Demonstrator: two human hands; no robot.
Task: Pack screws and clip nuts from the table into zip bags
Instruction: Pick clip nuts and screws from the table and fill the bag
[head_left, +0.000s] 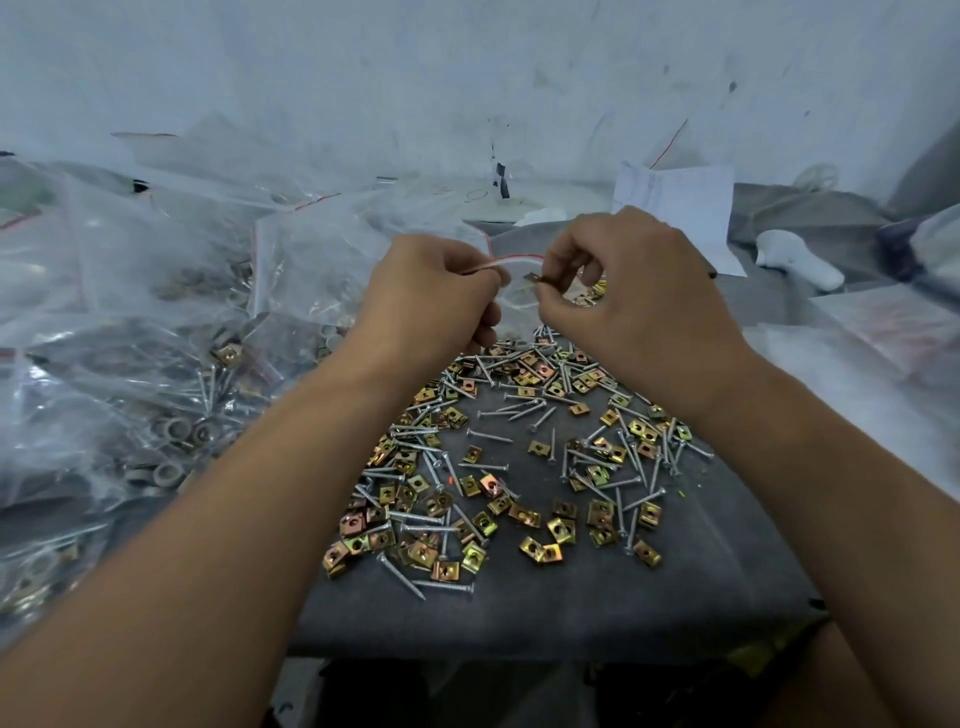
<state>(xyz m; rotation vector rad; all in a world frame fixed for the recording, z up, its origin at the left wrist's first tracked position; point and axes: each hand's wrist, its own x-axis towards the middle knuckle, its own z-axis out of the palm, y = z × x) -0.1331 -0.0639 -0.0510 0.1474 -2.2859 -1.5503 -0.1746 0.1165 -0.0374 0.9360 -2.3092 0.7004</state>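
Risk: your left hand (431, 291) only pinches the zip bag (511, 299) mouth while your right hand (628, 291) pinches a clip nut (531, 279) at it; a sagging rim drops it onto the tabletop (571, 613).

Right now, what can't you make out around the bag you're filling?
Head view only:
- Zip bag contents: hidden behind both hands, plastic too clear.
- Left hand fingertips: curled out of sight.
- Piece pinched by right hand: mostly covered by fingers.
- Packed bags counts: glare, overlap.

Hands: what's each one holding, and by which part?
Left hand pinches a small zip bag at its red-striped top edge. Right hand pinches a clip nut by one end, at the bag's mouth.
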